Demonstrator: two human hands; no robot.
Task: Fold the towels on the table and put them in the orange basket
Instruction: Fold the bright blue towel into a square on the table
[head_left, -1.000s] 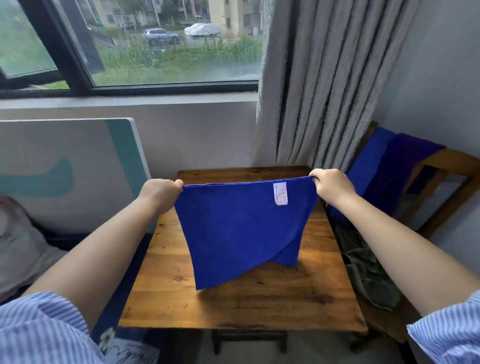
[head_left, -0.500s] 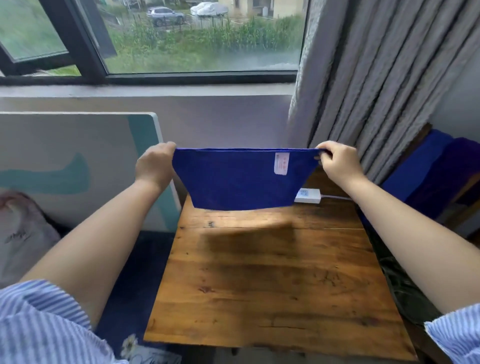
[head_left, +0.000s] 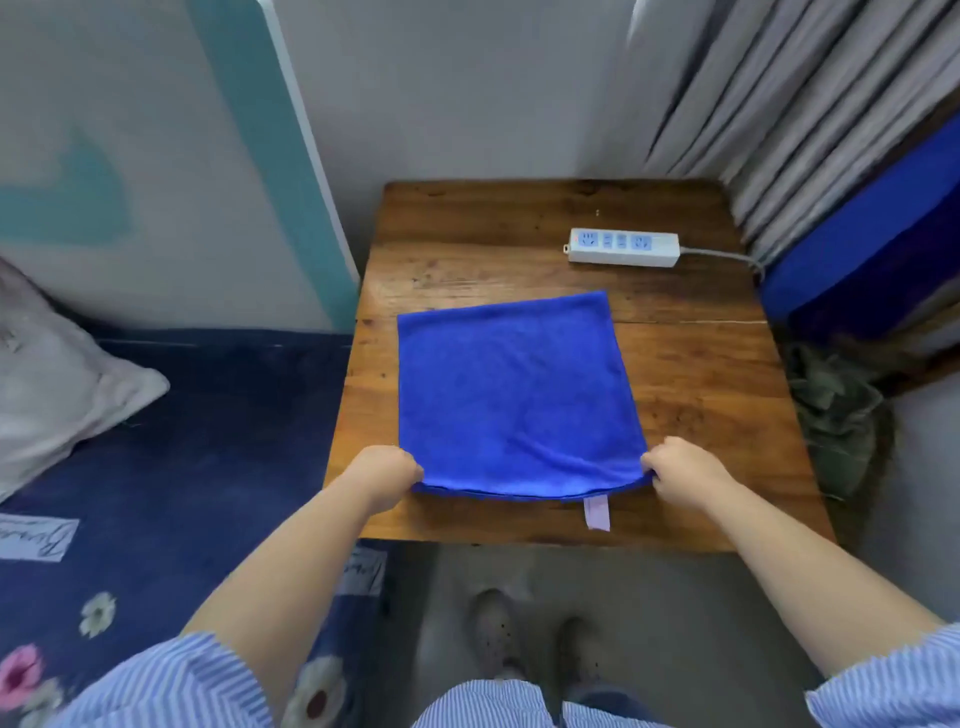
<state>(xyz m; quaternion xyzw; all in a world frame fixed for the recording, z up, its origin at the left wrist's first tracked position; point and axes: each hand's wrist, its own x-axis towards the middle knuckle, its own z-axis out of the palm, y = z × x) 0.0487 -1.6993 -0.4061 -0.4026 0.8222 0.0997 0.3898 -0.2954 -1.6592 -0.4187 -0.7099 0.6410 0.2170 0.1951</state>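
Observation:
A blue towel (head_left: 514, 395) lies spread flat on the wooden table (head_left: 691, 395), its far edge toward the wall. My left hand (head_left: 387, 470) pinches its near left corner and my right hand (head_left: 680, 467) pinches its near right corner, both held just above the tabletop. A white label (head_left: 596, 512) hangs from the near edge by the right corner. More blue and purple towels (head_left: 857, 244) hang over a chair at the right. No orange basket is in view.
A white power strip (head_left: 623, 247) with its cable lies at the table's far right. Grey curtains (head_left: 769, 93) hang behind it. A dark green cloth (head_left: 836, 415) sits beside the table on the right. A bed with a floral blue cover (head_left: 171, 467) and pillow is at left.
The towel, held up stretched in the air before, now lies flat on the table. Both hands came down toward the near edge, still holding its corners. My view tilted downward.

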